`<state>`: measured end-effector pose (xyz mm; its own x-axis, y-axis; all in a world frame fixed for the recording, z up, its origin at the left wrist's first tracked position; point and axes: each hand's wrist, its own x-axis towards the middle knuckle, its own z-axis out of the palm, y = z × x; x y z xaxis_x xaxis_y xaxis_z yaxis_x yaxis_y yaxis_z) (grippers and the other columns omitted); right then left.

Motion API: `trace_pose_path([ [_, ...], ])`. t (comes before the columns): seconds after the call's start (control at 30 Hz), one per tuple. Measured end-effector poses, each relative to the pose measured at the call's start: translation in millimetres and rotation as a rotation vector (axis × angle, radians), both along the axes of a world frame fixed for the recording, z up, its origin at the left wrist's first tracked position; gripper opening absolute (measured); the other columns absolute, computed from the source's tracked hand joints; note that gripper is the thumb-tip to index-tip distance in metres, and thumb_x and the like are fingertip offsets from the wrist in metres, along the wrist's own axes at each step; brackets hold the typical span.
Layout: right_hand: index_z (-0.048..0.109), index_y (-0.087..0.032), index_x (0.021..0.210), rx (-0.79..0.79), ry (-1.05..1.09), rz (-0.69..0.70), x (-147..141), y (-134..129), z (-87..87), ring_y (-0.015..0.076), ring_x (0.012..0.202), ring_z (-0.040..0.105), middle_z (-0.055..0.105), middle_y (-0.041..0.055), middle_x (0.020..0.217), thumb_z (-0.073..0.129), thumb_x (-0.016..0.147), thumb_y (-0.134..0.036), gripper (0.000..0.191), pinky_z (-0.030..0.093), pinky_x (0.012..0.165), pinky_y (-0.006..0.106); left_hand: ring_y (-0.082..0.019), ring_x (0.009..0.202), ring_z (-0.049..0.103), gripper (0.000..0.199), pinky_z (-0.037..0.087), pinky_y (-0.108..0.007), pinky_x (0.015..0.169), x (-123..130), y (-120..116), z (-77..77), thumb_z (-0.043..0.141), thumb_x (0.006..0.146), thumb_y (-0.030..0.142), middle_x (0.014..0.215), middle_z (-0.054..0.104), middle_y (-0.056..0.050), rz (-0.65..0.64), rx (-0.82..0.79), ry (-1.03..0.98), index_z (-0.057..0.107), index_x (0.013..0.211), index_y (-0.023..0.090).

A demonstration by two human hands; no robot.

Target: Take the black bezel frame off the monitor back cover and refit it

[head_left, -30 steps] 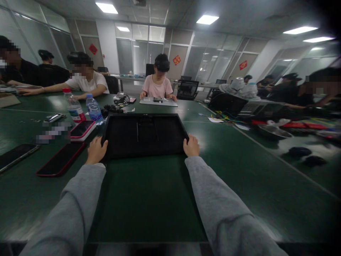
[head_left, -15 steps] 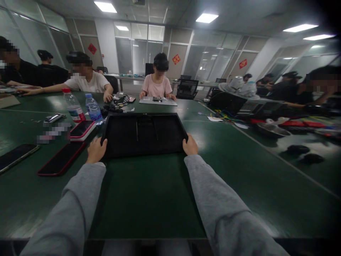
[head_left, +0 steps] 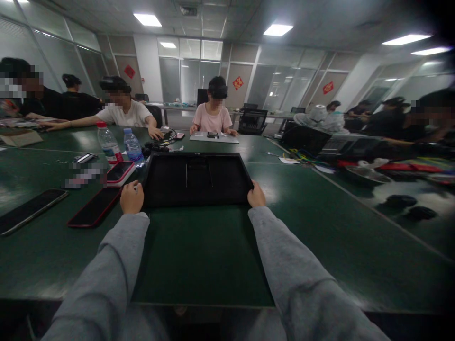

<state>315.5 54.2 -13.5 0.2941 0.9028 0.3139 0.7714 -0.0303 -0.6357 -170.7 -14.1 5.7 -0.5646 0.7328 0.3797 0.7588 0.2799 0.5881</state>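
Black panel (head_left: 199, 192), one, rectangular, with raised rim and two thin upright bars near its middle: lying on the green table (head_left: 202, 255), in front of you, between your hands.
Your right hand (head_left: 256, 194), one: at the panel's right edge, nearly closed, thumb over the rim, holding it.
Your left hand (head_left: 132, 197), one: at the panel's left edge, fingers curled well in; whether it grips the edge you cannot tell from this view.
Pink-cased phone (head_left: 121, 172) and red-edged phone (head_left: 94, 208): left of the panel, near your left hand.
Blue-capped bottle (head_left: 133, 149) and red-capped bottle (head_left: 109, 144), upright: beyond the panel's far left corner.
Black cables (head_left: 152, 150): behind the same corner.
Light grey board (head_left: 214, 138), one: beyond the panel, before a person in a pink top (head_left: 212, 116).
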Motion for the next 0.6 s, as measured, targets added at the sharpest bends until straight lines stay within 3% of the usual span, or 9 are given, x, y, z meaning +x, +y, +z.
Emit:
trace_pose_path([
  [0.2,0.047,-0.014,0.143,0.116,0.089,0.065,-5,-20,-18.9,0.0276,0.114,0.064,0.066,0.0162,0.128,0.047,0.081,-0.021,0.063,0.049,0.104,0.048,-0.034,0.130,0.054,0.056,0.043,-0.050,0.108,-1,2,-2.3,0.038,0.096,0.044,0.141,0.057,-0.020,-0.025,-0.060,-0.063,0.054,0.141,0.014],
  [0.33,0.041,-0.016,0.147,0.015,0.358,0.170,3,3,-7.8,0.0256,0.095,0.070,0.072,0.0113,0.109,0.059,0.079,-0.030,0.072,0.057,0.091,0.046,-0.034,0.132,0.053,0.057,0.042,-0.049,0.109,-2,4,-4.6,0.038,0.097,0.043,0.141,0.057,-0.022,-0.041,-0.053,-0.045,0.051,0.143,0.011],
  [0.43,0.044,-0.012,0.146,-0.010,0.531,0.168,2,26,4.0,0.0244,0.093,0.070,0.072,0.0126,0.109,0.062,0.075,-0.027,0.075,0.059,0.086,0.042,-0.033,0.132,0.053,0.056,0.041,-0.048,0.110,0,3,-4.0,0.039,0.097,0.041,0.140,0.057,-0.022,-0.045,-0.053,-0.020,0.052,0.142,0.010],
  [0.6,0.057,-0.016,0.136,0.081,0.580,0.185,3,30,3.5,0.0243,0.095,0.070,0.072,0.0108,0.110,0.066,0.072,-0.031,0.066,0.060,0.085,0.043,-0.037,0.134,0.047,0.055,0.041,-0.055,0.107,3,1,-1.0,0.043,0.097,0.041,0.140,0.055,-0.024,-0.005,-0.068,0.015,0.052,0.141,0.010],
])
